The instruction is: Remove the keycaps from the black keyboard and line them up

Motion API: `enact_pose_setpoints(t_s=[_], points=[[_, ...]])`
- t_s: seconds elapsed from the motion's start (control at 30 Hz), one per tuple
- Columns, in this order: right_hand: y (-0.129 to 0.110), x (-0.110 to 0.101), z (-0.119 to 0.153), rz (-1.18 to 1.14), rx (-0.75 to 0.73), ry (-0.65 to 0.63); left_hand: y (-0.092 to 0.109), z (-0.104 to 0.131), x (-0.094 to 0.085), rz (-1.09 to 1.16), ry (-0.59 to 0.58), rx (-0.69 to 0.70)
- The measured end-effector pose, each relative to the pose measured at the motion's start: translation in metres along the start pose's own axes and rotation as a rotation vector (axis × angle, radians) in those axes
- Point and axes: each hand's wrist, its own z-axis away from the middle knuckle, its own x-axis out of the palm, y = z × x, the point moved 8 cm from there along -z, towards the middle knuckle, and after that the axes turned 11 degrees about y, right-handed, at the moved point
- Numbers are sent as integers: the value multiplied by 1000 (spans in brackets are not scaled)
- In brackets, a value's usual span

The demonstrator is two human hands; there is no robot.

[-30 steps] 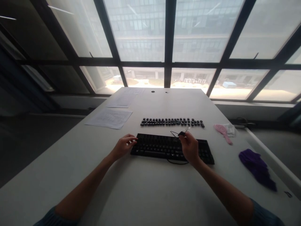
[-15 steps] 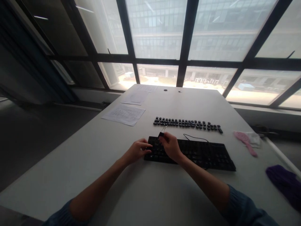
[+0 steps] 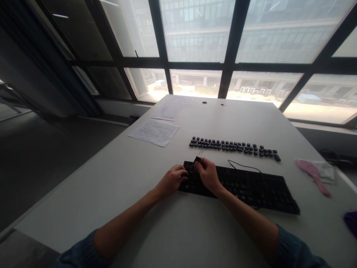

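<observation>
A black keyboard [image 3: 256, 186] lies on the white table, its left end beneath my hands. My right hand [image 3: 208, 175] is closed round the dark handle of a keycap puller [image 3: 197, 160]; its thin wire ends stick up away from the keys. My left hand [image 3: 174, 178] rests at the keyboard's left end, fingers bent and slightly apart over the keys, holding nothing that shows. Behind the keyboard, loose black keycaps [image 3: 237, 147] lie in rows. The keys right under my fingers are partly hidden and dark.
Printed papers [image 3: 154, 133] lie on the white table [image 3: 106, 175] at the left. A pink hairbrush [image 3: 314, 175] rests by a pale packet [image 3: 326, 171] on the right. Purple cloth [image 3: 350, 219] shows at the right edge. The keyboard cable [image 3: 244, 163] loops behind the keyboard.
The view has turned a little left, so the table's things appear farther right. My left fingers have bent closer together over the keys. My right hand keeps the puller in about the same pose.
</observation>
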Motion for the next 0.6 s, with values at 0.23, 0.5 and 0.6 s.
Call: enact_pose_setpoints(t_s=[0.23,0.5,0.6], points=[[2,2,-1,-5,0,-14,-7,7,5,10,58,-6],[0,-3,-3,-77,40,29,-30,-24,-30,110,271,-132],[1,-4,-3,-95,48,31,-53,-59,-42,61,371,-143]])
